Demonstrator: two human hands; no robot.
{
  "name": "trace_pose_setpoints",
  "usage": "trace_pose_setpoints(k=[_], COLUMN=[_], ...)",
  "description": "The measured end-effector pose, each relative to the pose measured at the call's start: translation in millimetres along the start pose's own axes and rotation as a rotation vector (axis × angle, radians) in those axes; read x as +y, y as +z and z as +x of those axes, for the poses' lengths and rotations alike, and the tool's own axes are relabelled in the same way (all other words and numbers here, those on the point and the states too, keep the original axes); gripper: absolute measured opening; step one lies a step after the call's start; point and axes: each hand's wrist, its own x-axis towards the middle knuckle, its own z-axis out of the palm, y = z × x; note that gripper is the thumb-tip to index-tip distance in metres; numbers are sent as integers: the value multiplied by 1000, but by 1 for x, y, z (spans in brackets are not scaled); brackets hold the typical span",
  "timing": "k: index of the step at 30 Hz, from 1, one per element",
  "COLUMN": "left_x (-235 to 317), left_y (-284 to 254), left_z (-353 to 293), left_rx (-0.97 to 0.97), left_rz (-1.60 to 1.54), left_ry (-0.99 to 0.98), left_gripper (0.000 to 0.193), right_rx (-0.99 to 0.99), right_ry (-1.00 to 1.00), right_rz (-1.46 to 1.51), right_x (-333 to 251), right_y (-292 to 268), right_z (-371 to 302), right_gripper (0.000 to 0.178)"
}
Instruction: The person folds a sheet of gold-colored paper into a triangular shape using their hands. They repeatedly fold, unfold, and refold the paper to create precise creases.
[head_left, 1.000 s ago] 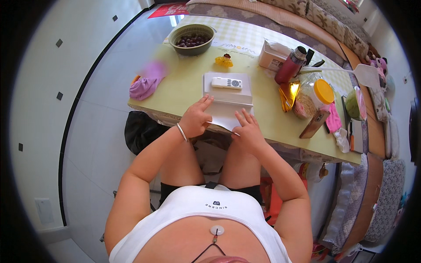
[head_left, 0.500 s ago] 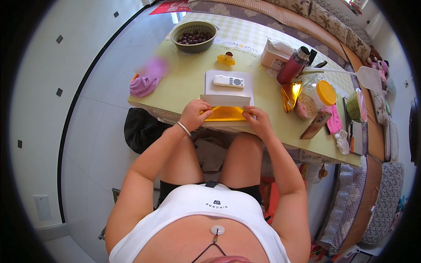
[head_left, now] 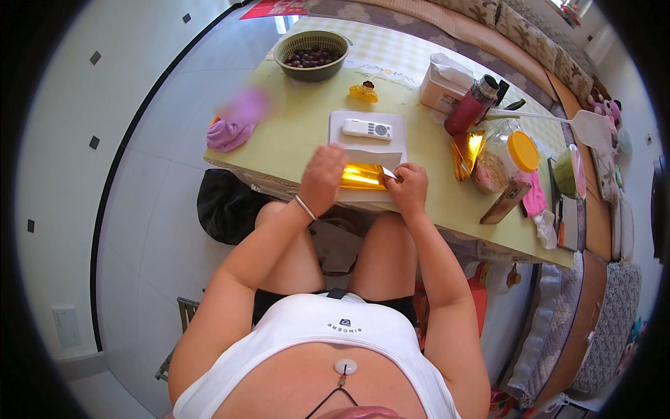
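Observation:
A sheet of shiny gold foil paper with a white back lies at the table's near edge. My right hand pinches its right end, where a white corner sticks up between thumb and fingers. Over the left end is my left hand, wearing a silver bangle; its fingers are smeared by motion, so their grip cannot be made out. Just beyond the foil, a white sheet or pad lies on the table with a white remote control on top.
Grapes or similar dark fruit fill a green colander at the far left. A purple cloth and a yellow hair clip lie on the table. To the right stand a red flask, gold foil, a yellow-lidded jar and a phone.
My left hand has risen from the foil's left end, turned and blurred. The foil has become narrower in view, and its right corner now folds up white at my right hand.

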Motion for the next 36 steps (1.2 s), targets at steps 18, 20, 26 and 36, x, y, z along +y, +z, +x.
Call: trace_pose_setpoints(k=[18,20,26,36], left_x=[48,48,48,42], left_y=[5,6,7,6], left_z=[-23,-24,-23,-29], left_rx=[-445,-447,-491,-621], left_rz=[-67,-62,-40,-29], left_ry=[-46,-51,-29,-26], left_gripper=[84,85,91,106], right_rx=[63,48,56,-451], right_ry=[58,61,-34,-359], right_rz=[-19,-43,-215,-274], right_x=[11,9,9,-22], right_y=[4,5,6,-3], right_z=[0,0,-5,-35], right_gripper=[22,20,31,85])
